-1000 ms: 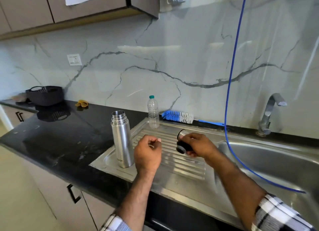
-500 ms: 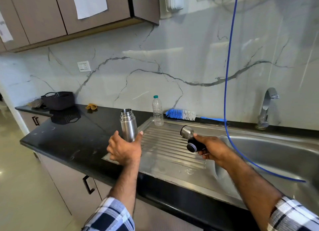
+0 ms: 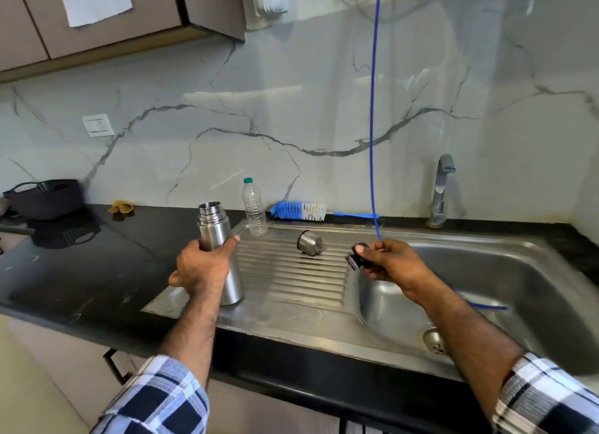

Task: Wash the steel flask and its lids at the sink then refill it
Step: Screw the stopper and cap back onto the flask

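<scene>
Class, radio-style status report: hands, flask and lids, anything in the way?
Left hand grips open flask on drainboard. Right hand holds black lid over basin. Steel cap lies on drainboard. Blue hose hangs beside right hand.

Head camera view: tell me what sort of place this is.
Most likely a home kitchen. A steel sink with a ribbed draining board sits in a black countertop, a tap stands against the marble-look backsplash, and cabinets hang above.
</scene>
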Motion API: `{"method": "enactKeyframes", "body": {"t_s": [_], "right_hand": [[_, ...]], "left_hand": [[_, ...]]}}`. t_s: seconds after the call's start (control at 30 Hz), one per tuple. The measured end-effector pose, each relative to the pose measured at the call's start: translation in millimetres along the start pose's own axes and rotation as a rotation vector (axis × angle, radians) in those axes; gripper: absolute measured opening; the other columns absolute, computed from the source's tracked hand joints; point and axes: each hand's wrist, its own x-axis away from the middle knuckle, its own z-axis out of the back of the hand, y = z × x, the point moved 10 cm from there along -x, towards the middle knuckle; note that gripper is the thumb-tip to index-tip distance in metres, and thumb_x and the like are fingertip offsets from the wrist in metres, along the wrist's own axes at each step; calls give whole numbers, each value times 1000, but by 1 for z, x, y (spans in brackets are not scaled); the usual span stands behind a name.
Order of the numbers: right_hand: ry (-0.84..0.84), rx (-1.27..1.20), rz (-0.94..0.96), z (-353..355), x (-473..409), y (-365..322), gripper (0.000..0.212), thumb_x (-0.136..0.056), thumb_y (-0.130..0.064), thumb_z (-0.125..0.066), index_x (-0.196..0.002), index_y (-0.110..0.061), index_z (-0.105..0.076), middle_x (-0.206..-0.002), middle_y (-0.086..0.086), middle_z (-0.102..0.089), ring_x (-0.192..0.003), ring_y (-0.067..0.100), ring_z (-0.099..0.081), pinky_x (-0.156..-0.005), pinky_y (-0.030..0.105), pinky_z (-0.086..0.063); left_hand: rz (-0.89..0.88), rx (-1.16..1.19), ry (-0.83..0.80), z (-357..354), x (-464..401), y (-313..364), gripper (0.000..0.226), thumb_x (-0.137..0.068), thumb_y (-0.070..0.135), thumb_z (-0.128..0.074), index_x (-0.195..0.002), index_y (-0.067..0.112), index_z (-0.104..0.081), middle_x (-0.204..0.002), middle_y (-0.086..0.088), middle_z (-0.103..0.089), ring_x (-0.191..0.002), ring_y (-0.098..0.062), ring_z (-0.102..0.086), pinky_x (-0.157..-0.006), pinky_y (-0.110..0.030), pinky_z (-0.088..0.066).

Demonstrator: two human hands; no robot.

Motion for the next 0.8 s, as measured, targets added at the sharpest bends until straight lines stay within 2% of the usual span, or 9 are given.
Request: {"method": "enactKeyframes", "body": {"t_s": [0.17,0.27,0.33,0.43,0.5,0.63,0.7,0.73,0.8], "right_hand": [[151,154,171,44,3,-18,40,-89,-26,-85,-125,-20,-68,-101,15,-76,-85,28,-76,-75,35,-61],[266,392,315,74,14,-32,31,-85,-34,-88,-111,-39,-72,-97,-5,-73,-82,2,-71,-74,14,-54],[303,497,359,86,20,-34,34,-82,-33,-90,-111,-36,-73,-101,-8,-72,-83,-4,-68,-76,9,-51],[362,641,330,108,20,-20,43,-79,-34,-91,-118,-29,-73,-107,-3,-71,-95,13,-69,-92,30,-57],[430,704,345,118,23,-23,46,-81,-35,-89,-122,-25,-72,-112,-2,-68,-103,19,-68,-96,32,-55],[667,534,664,132,55,-64,42,-92,-35,-81,-128,-18,-67,-113,0,-66,-101,14,-67,-88,19,-53],[736,444,801,133,69,-76,39,-95,-29,-80,-129,-15,-66,-112,1,-65,-99,13,-67,-87,19,-52],[708,477,781,132,63,-74,37,-94,-29,-80,-127,-16,-67,-110,1,-66,-98,12,-67,-87,21,-53],[517,712,474,122,25,-42,32,-88,-38,-83,-115,-24,-73,-104,-2,-72,-96,14,-70,-86,30,-58]], "left_hand": [[-92,168,-208,-59,68,69,47,-60,66,-93,-80,33,-64,-78,19,-69,-83,-14,-69,-111,-52,-41],[-120,284,-309,-101,105,106,54,-50,78,-87,-76,36,-65,-75,19,-72,-79,-12,-72,-103,-53,-52],[-135,345,-343,-120,129,130,63,-45,85,-81,-76,32,-68,-73,16,-72,-74,-14,-72,-94,-50,-58],[-147,421,-408,-152,166,157,63,-47,81,-87,-78,28,-70,-73,15,-73,-73,-11,-72,-87,-48,-60],[-140,497,-419,-165,180,160,62,-48,76,-91,-79,26,-71,-73,13,-74,-71,-12,-72,-79,-47,-63],[-170,530,-404,-185,190,158,60,-49,72,-93,-78,24,-72,-72,11,-74,-68,-13,-72,-71,-44,-63],[-178,527,-416,-189,192,159,57,-50,68,-95,-81,25,-74,-74,12,-75,-69,-11,-73,-69,-42,-63],[-190,529,-417,-187,192,161,55,-51,66,-96,-82,26,-74,-75,12,-76,-69,-10,-73,-69,-40,-63],[-211,525,-425,-185,193,162,52,-53,62,-98,-84,26,-74,-77,13,-76,-70,-7,-73,-69,-38,-63]]}}
